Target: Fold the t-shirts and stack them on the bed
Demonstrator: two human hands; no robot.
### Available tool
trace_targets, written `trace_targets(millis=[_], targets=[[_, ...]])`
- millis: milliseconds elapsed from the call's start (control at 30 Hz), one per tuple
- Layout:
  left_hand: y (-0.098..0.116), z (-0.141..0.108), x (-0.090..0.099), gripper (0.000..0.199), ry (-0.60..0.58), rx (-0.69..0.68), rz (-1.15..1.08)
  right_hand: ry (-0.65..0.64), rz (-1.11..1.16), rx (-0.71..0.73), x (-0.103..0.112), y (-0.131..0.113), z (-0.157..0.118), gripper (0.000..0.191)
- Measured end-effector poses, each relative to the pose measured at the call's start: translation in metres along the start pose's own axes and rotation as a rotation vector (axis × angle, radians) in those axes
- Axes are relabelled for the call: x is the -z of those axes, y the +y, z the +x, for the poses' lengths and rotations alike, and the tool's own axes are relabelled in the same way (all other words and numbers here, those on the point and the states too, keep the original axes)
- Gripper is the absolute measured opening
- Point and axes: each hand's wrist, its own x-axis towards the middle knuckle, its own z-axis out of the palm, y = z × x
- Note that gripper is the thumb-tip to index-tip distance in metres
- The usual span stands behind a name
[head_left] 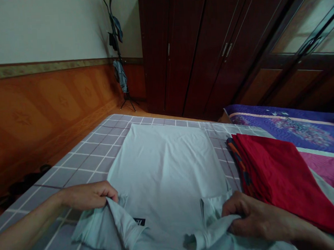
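A pale mint T-shirt [168,158] lies spread on the grey checked bed cover [93,158], its hem toward the far edge. A small dark label or print [139,221] shows near its gathered, near part. On the left, my left hand [92,194] pinches the shirt's fabric near a sleeve. My right hand [247,216] grips a bunched fold of the same shirt on the right side, thumb and fingers closed on it. The cloth closest to me is rumpled and partly cut off by the frame.
Folded red cloth [281,167] lies in a stack right of the shirt. Beyond it is a purple floral bedspread [284,128]. A dark wooden wardrobe [191,53] stands behind, beside a coat stand [118,49]. Dark shoes [21,185] are on the floor at left.
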Motion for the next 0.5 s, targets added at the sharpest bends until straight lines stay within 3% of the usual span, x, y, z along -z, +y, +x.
trace_targets(millis=[67, 333, 500], targets=[[-0.006, 0.017, 0.016, 0.029, -0.073, 0.081, -0.181, -0.016, 0.084, -0.004, 0.021, -0.004, 0.016, 0.031], [-0.028, 0.077, 0.091, 0.022, 0.097, 0.096, -0.599, 0.231, 0.349, -0.031, 0.115, -0.015, 0.073, 0.043], [-0.023, 0.086, 0.101, 0.028, 0.190, 0.080, -0.781, 0.332, 0.423, 0.033, 0.127, -0.016, 0.080, 0.044]])
